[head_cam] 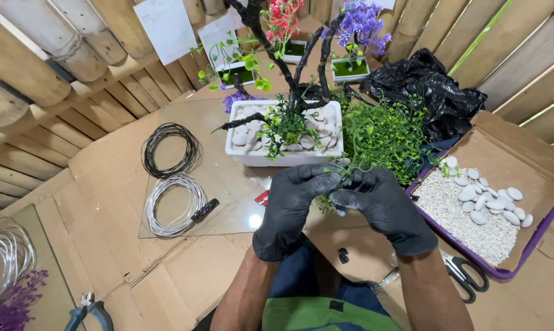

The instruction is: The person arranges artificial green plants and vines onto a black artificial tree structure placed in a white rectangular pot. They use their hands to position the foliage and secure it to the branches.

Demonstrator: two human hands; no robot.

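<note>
left hand and right hand in black gloves, fingertips pressed together pinching a green plastic sprig, just in front of the white planter of pebbles, wire coils left of planter, pebble tray right of it

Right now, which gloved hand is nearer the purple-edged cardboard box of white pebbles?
Right. The right hand is just beside the box's left edge; the left hand is farther away, beyond the right one.
</note>
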